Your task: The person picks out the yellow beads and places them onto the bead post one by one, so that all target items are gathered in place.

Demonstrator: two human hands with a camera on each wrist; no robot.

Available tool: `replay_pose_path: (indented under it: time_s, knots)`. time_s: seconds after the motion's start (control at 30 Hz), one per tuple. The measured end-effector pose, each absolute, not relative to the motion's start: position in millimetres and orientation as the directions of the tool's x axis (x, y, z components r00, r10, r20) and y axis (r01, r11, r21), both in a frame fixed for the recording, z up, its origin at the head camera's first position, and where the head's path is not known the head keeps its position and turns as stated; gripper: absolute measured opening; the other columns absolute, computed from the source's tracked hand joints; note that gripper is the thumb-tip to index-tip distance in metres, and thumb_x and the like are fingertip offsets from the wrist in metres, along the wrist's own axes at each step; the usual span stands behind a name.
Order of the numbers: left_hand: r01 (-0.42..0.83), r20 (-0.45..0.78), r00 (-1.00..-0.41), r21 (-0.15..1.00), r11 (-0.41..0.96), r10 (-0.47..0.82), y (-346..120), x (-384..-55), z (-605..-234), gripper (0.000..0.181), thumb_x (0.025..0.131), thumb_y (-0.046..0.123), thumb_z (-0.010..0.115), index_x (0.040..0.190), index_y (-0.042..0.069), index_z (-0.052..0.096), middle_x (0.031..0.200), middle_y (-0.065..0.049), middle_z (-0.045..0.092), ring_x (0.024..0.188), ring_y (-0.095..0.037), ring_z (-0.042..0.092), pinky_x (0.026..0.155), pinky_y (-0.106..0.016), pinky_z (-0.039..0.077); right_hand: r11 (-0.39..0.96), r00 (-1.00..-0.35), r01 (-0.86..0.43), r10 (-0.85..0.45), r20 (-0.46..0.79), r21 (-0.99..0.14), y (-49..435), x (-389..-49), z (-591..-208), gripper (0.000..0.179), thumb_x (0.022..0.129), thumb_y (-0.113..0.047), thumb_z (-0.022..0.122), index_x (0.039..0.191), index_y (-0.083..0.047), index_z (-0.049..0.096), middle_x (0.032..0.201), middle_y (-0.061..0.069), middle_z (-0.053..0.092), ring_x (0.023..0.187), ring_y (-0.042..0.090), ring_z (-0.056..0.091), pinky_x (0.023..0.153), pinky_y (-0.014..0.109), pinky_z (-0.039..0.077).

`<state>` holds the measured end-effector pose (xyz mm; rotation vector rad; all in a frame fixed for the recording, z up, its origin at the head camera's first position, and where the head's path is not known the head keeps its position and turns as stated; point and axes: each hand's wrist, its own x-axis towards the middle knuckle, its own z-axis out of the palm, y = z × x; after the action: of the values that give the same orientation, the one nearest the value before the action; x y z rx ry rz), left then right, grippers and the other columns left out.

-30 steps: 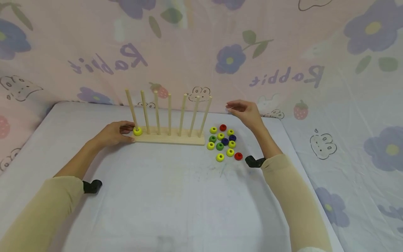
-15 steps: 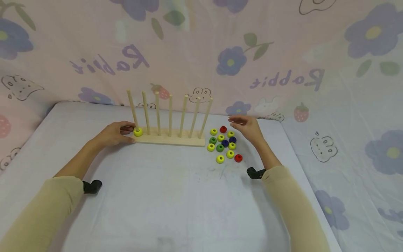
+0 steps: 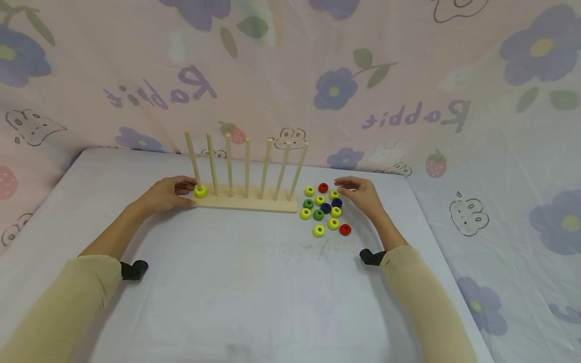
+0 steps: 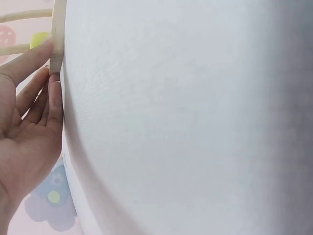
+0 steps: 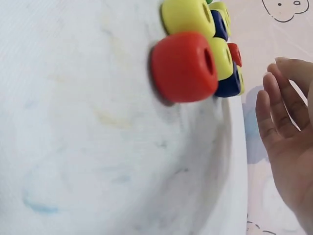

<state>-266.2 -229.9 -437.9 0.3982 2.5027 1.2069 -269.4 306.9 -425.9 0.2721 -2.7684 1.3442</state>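
A wooden peg rack with several upright pegs stands on the table in the head view. One yellow bead sits at the bottom of its leftmost peg. My left hand grips the rack's left end; in the left wrist view its thumb lies on the base, with the other fingers at the end. Just right of a group of loose beads, my right hand hovers with relaxed fingers and nothing in them. Its fingertips are close to a yellow bead. A red bead looms nearest in the right wrist view.
The loose yellow, green, dark blue and red beads lie right of the rack, with one red bead at the front. A white cloth covers the table. Behind it hangs a patterned curtain.
My right hand has come down from above the far side of the beads to beside them. The left hand keeps its hold on the rack's end.
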Motion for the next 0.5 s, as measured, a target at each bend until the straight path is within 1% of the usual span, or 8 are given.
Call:
replay_pose_path:
  time_s: [0.13, 0.27, 0.37, 0.5]
  knots:
    - [0.106, -0.172, -0.907, 0.790, 0.604, 0.384, -231, -265, -438, 0.072, 0.086, 0.012, 0.078, 0.144, -0.008, 0.040, 0.143, -0.030, 0.047, 0.130, -0.044, 0.047, 0.112, -0.052, 0.040, 0.583, -0.990, -0.133, -0.117, 0.079, -0.802, 309, -269, -433, 0.030, 0.095, -0.014, 0.069, 0.123, -0.006, 0.069, 0.119, 0.009, 0.070, 0.109, 0.023, 0.063, 0.090, 0.027, 0.056]
    - [0.100, -0.176, -0.908, 0.790, 0.605, 0.380, -230, -265, -437, 0.072, 0.087, 0.013, 0.078, 0.145, -0.007, 0.041, 0.143, -0.029, 0.046, 0.131, -0.043, 0.046, 0.112, -0.051, 0.039, 0.599, -0.997, -0.069, -0.067, 0.036, -0.797, 310, -269, -437, 0.030, 0.095, -0.017, 0.069, 0.124, -0.008, 0.068, 0.121, 0.009, 0.069, 0.112, 0.023, 0.062, 0.086, 0.023, 0.057]
    - [0.095, -0.179, -0.908, 0.792, 0.603, 0.378, -229, -265, -437, 0.070, 0.087, 0.010, 0.077, 0.145, -0.007, 0.041, 0.143, -0.029, 0.046, 0.131, -0.043, 0.046, 0.112, -0.051, 0.040, 0.606, -0.999, -0.024, -0.037, 0.002, -0.795, 311, -268, -440, 0.030, 0.095, -0.018, 0.069, 0.124, -0.008, 0.069, 0.122, 0.010, 0.068, 0.112, 0.024, 0.062, 0.087, 0.026, 0.057]
    - [0.106, -0.168, -0.908, 0.795, 0.597, 0.384, -229, -266, -437, 0.070, 0.087, 0.007, 0.077, 0.144, -0.009, 0.040, 0.143, -0.030, 0.046, 0.130, -0.043, 0.046, 0.111, -0.051, 0.040, 0.631, -0.999, 0.025, -0.013, -0.043, -0.776, 311, -268, -444, 0.030, 0.096, -0.020, 0.069, 0.123, -0.009, 0.069, 0.122, 0.010, 0.068, 0.110, 0.024, 0.063, 0.094, 0.035, 0.055]
